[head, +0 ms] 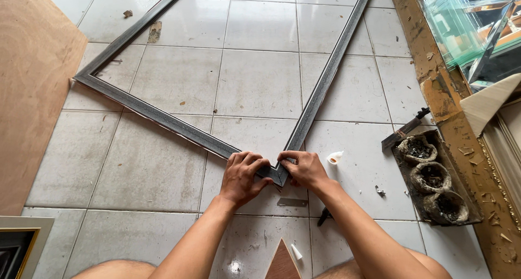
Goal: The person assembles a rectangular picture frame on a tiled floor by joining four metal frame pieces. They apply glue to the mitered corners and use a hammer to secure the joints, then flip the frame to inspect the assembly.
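A large grey moulded picture frame (pixel 179 128) lies flat on the white tiled floor, its near corner pointing at me. My left hand (pixel 243 176) grips the left rail at that corner, fingers curled over it. My right hand (pixel 305 167) presses the right rail against the same corner joint (pixel 278 174), thumb and fingers pinching it. Both hands squeeze the mitred ends together.
A small white glue bottle (pixel 335 157) lies right of my hands. A metal plate (pixel 292 202) and a dark tool (pixel 324 216) lie near my wrists. A box of fasteners (pixel 434 177) sits at right, a plywood sheet (pixel 32 83) at left, glass panes (pixel 467 24) top right.
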